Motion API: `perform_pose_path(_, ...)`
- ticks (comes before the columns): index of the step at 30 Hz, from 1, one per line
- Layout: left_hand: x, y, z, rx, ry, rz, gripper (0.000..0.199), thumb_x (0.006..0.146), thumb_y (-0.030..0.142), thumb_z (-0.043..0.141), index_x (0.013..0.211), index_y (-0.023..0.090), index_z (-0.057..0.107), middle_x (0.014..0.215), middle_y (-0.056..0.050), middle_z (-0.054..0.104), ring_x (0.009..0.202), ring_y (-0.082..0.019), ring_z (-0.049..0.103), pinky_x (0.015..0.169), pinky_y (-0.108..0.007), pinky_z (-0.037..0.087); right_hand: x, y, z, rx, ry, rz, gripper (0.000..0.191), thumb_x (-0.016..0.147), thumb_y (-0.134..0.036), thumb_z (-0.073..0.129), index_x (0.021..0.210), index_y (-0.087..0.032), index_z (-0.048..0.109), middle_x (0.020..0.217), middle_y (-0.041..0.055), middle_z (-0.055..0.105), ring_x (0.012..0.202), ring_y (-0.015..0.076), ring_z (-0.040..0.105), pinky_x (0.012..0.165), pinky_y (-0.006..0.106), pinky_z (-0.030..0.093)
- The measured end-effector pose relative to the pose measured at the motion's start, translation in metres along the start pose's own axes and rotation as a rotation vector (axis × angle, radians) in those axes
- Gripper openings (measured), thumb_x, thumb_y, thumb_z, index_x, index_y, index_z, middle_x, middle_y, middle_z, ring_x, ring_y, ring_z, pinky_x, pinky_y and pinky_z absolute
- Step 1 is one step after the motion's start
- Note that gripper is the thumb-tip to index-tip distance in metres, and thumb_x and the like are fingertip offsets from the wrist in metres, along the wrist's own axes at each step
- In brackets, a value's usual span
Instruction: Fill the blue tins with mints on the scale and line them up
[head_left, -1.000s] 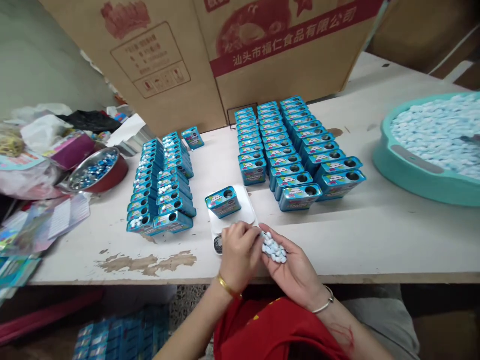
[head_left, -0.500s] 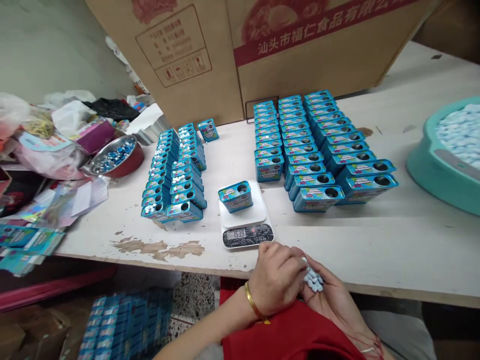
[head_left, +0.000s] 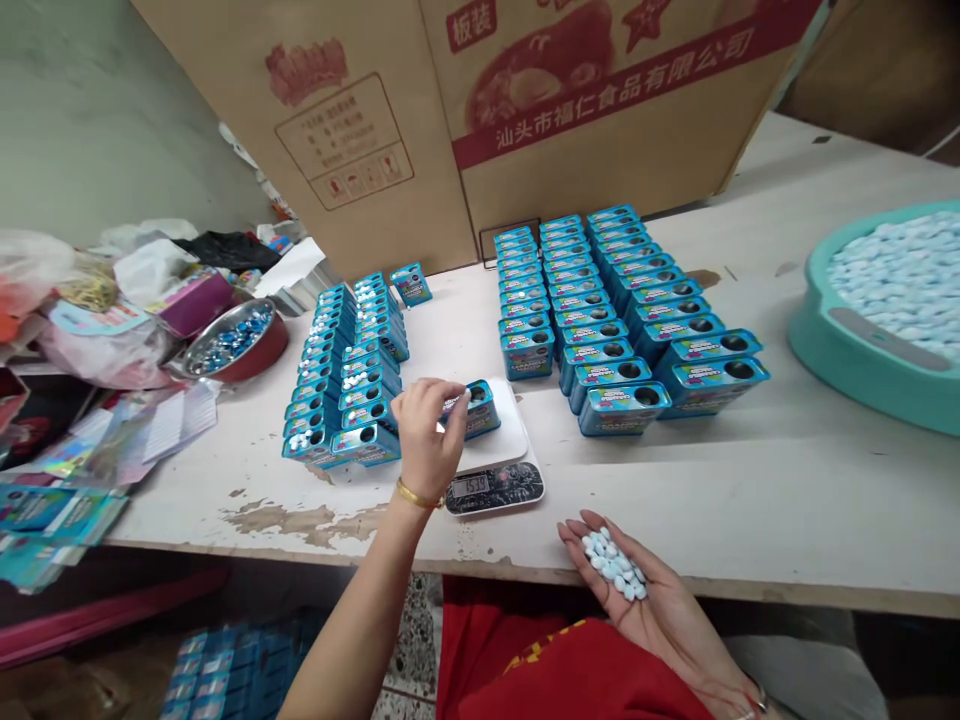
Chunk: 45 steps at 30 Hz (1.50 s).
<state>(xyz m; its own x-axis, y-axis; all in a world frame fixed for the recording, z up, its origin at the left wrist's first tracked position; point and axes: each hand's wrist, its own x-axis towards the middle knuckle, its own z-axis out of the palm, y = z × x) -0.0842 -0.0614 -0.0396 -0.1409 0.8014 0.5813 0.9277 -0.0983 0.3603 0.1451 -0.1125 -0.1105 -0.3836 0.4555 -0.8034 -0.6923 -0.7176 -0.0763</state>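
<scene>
The left hand (head_left: 429, 435) is not huddling by the right hand (head_left: 664, 615) anymore. Now it is reaching over the blue tin (head_left: 484, 415), and its fingertips are pinching what looks like a white sweet (head_left: 467, 395) near the hole. The tin is standing on the scale (head_left: 514, 440). The scale's screen (head_left: 472, 485) is showing the same number, so that sweet probably isn't adding weight yet. The right hand is lying spread, palm up, holding a little pile of sweets (head_left: 615, 568).
</scene>
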Motion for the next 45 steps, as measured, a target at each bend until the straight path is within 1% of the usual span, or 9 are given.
perform_pose_path(6,0.003,-0.019,0.003,0.086,-0.164,0.007,0.053,0.079,0.047,0.061,0.125,0.023,0.049,0.117,-0.009,0.057,0.107,-0.025,0.051,0.087,-0.037,0.032,0.002,0.000,0.001,0.016,-0.029,0.008,0.023,0.076,-0.009,0.062,0.099,-0.006,0.064,0.097,0.0170,0.072,0.098,0.0266,0.066,0.078,0.031,0.059)
perform_pose_path(10,0.015,-0.019,0.006,0.073,-0.298,0.062,0.035,0.082,0.043,0.059,0.110,0.022,0.056,0.098,-0.005,0.065,0.091,-0.021,0.057,0.084,-0.036,0.032,0.003,0.001,0.003,0.012,-0.063,0.014,0.020,0.074,-0.010,0.065,0.094,-0.006,0.066,0.095,0.0156,0.073,0.096,0.0255,0.067,0.079,0.030,0.058)
perform_pose_path(16,0.042,-0.004,0.051,-0.245,-0.133,0.179,0.037,0.085,0.038,0.056,0.117,0.020,0.049,0.108,-0.007,0.061,0.098,-0.018,0.056,0.086,-0.033,0.039,0.004,0.000,0.005,0.019,-0.082,0.013,0.020,0.073,-0.012,0.068,0.092,-0.006,0.067,0.093,0.0156,0.073,0.095,0.0248,0.067,0.081,0.030,0.057)
perform_pose_path(22,0.044,-0.020,0.104,-0.281,-0.195,0.266,0.039,0.088,0.036,0.050,0.123,0.019,0.048,0.111,-0.011,0.058,0.105,-0.020,0.053,0.088,-0.034,0.041,0.004,-0.003,0.007,0.061,-0.079,0.023,0.022,0.069,-0.010,0.071,0.090,-0.004,0.069,0.093,0.0187,0.073,0.093,0.0265,0.068,0.080,0.030,0.058)
perform_pose_path(29,0.056,-0.017,0.109,0.023,-0.210,0.344,0.041,0.083,0.043,0.057,0.118,0.024,0.056,0.116,-0.010,0.057,0.108,-0.024,0.049,0.090,-0.038,0.033,0.010,-0.003,0.001,0.042,-0.085,0.083,0.027,0.059,-0.012,0.079,0.085,-0.007,0.072,0.093,0.0158,0.073,0.092,0.0255,0.068,0.080,0.029,0.058)
perform_pose_path(33,0.117,-0.061,0.098,0.202,-0.104,0.121,0.044,0.086,0.044,0.050,0.123,0.020,0.051,0.122,-0.013,0.052,0.114,-0.027,0.045,0.094,-0.041,0.031,0.027,-0.014,0.001,0.020,-0.106,0.085,0.030,0.055,-0.011,0.081,0.084,-0.009,0.072,0.095,0.0148,0.073,0.093,0.0255,0.068,0.080,0.028,0.058)
perform_pose_path(36,0.173,-0.117,0.092,0.455,-0.203,-0.117,0.049,0.087,0.035,0.048,0.132,0.019,0.040,0.136,-0.015,0.042,0.124,-0.031,0.036,0.097,-0.046,0.028,0.042,-0.026,0.025,0.035,-0.095,0.010,0.029,0.058,-0.011,0.079,0.086,-0.008,0.071,0.096,0.0154,0.073,0.094,0.0261,0.068,0.079,0.028,0.058)
perform_pose_path(40,0.228,-0.183,0.093,0.536,-0.348,-0.163,0.061,0.075,0.027,0.064,0.131,0.019,0.041,0.142,-0.015,0.037,0.130,-0.034,0.029,0.102,-0.052,0.025,0.061,-0.036,0.072,0.036,-0.132,-0.093,0.022,0.067,-0.009,0.071,0.089,-0.008,0.070,0.100,0.0157,0.072,0.097,0.0257,0.067,0.080,0.030,0.058)
perform_pose_path(45,0.258,-0.224,0.100,0.618,-0.458,-0.167,0.065,0.072,0.028,0.066,0.130,0.014,0.041,0.141,-0.019,0.038,0.132,-0.038,0.027,0.102,-0.060,0.019,0.081,-0.030,0.105,0.007,-0.092,-0.072,0.012,0.071,-0.007,0.066,0.083,-0.007,0.070,0.091,0.0152,0.074,0.087,0.0241,0.070,0.076,0.029,0.059)
